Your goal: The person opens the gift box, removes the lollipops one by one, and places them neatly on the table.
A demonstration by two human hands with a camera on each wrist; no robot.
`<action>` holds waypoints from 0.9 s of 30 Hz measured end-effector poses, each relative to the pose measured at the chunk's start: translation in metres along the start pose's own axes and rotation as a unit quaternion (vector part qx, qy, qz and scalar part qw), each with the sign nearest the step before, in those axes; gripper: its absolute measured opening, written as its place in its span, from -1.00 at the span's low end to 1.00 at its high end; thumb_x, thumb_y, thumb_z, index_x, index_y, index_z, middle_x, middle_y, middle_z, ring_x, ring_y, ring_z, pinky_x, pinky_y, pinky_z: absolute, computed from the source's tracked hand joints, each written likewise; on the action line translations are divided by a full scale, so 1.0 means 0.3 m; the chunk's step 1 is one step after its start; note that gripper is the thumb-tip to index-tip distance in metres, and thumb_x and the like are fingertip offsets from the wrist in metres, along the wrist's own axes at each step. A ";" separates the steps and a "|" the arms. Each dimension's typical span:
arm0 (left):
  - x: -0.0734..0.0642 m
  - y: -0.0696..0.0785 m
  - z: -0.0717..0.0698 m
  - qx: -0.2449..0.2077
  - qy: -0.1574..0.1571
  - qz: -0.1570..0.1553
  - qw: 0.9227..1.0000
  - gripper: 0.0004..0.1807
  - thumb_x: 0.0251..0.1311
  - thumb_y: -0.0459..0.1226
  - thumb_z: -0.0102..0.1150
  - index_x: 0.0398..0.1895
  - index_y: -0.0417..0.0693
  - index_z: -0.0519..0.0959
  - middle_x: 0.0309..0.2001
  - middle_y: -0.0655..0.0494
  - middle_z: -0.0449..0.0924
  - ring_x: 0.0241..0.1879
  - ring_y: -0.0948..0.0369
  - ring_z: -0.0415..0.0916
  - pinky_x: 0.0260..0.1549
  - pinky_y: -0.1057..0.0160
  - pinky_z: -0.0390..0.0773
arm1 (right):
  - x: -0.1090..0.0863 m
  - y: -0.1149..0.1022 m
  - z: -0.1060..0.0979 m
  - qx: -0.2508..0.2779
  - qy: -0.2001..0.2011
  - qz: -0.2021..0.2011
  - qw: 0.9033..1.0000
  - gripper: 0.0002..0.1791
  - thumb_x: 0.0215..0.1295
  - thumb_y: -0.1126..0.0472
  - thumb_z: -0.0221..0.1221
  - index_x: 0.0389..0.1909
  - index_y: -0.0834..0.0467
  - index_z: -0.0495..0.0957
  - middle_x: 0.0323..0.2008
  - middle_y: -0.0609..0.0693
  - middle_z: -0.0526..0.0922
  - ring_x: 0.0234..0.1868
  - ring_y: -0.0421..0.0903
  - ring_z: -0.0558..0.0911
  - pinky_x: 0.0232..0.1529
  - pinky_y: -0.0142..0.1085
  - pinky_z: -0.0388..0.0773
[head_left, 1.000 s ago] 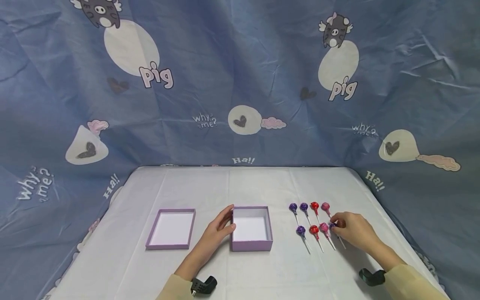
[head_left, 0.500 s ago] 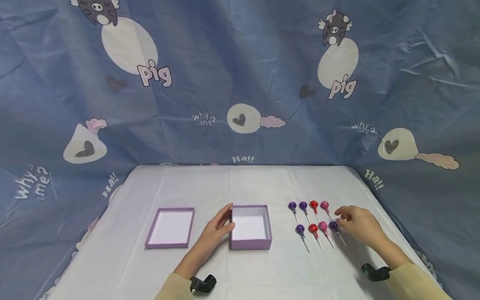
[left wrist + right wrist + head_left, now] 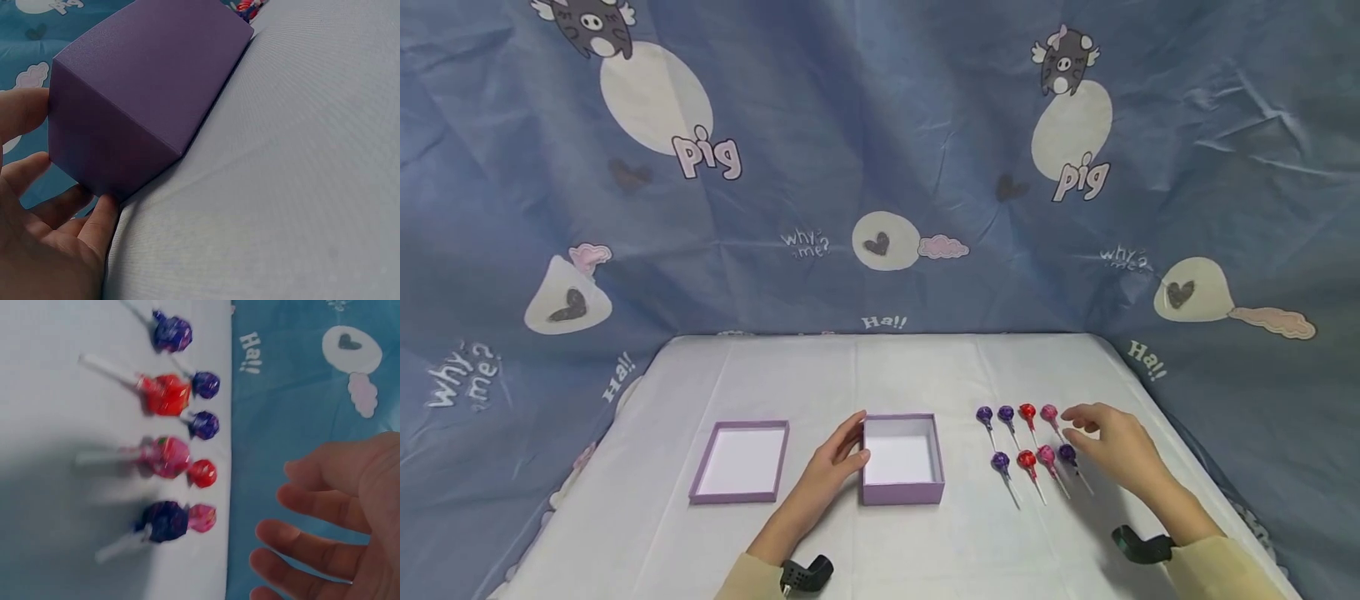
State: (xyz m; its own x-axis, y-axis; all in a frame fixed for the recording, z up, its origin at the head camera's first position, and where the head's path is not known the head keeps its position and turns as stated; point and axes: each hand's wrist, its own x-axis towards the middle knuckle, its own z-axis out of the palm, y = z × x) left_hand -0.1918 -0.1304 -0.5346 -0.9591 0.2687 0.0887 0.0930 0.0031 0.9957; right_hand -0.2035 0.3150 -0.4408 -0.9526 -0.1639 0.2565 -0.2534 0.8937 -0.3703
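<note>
My left hand rests its fingertips against the left wall of a lidless purple box with a white inside. In the left wrist view, thumb and fingers touch one side of it. My right hand hovers just right of two rows of wrapped lollipops, its fingers loosely bent and holding nothing. Nearest to it are a pink lollipop in the back row and a purple lollipop in the front row. A red lollipop and others show in the right wrist view, sticks pointing left.
A shallow purple-rimmed lid lies with its white inside up, left of the box. Everything lies on a white cloth-covered table. Behind hangs a blue curtain with pig prints.
My right hand has let go of the purple lollipop at the front row's right end, then moved away from it towards the back row. My left hand stays at the box.
</note>
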 end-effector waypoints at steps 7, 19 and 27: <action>0.002 -0.002 0.003 -0.009 -0.001 0.001 1.000 -0.31 0.41 -0.21 0.19 0.56 0.24 0.20 0.53 -0.01 0.13 0.51 0.02 0.08 0.45 0.09 0.14 | -0.007 -0.065 0.009 0.011 0.015 -0.007 1.000 -0.69 0.27 0.13 0.35 0.01 0.12 0.70 -0.12 0.12 0.71 -0.12 0.13 0.66 -0.21 0.14 0.63; 0.007 0.000 -0.008 0.000 -0.001 0.008 1.000 -0.28 0.40 -0.14 0.21 0.57 0.22 0.18 0.54 -0.02 0.11 0.51 0.01 0.06 0.45 0.09 0.12 | -0.020 -0.199 0.109 0.052 0.052 -0.055 0.996 -0.64 0.20 0.20 0.41 0.03 0.07 0.68 -0.10 -0.02 0.72 -0.13 0.00 0.67 -0.25 -0.05 0.63; 0.001 -0.008 -0.007 0.001 0.002 0.003 1.000 -0.30 0.42 -0.21 0.18 0.56 0.24 0.19 0.54 0.01 0.12 0.51 0.04 0.09 0.44 0.10 0.15 | -0.032 -0.281 0.178 0.076 0.037 -0.082 0.993 -0.62 0.17 0.18 0.44 0.03 0.05 0.69 -0.08 -0.08 0.69 -0.12 -0.06 0.66 -0.29 -0.17 0.61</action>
State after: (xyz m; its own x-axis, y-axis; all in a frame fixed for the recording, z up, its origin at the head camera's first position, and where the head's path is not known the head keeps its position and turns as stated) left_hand -0.1929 -0.1322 -0.5370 -0.9595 0.2653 0.0946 0.0992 0.0040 0.9951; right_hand -0.1821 0.2188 -0.4598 -0.8827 -0.2662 0.3872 -0.4321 0.7836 -0.4463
